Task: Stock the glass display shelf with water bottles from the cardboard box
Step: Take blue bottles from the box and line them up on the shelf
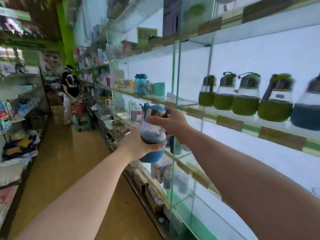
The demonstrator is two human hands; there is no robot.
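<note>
I hold a blue water bottle (153,130) with a blue lid and blue sleeve in both hands, in front of the glass display shelf (225,116). My left hand (136,144) grips its lower body from the left. My right hand (170,122) holds its upper part near the lid. On the shelf to the right stand several green-sleeved bottles (245,94) and one dark blue-sleeved bottle (306,108) in a row. The cardboard box is not in view.
A vertical glass divider (175,101) stands just right of the held bottle. Lower glass shelves (181,170) hold small goods. A yellow-floored aisle (72,161) runs ahead, with a person (70,90) and a stool (83,122) far down it. Shelving with goods (17,118) lines the left.
</note>
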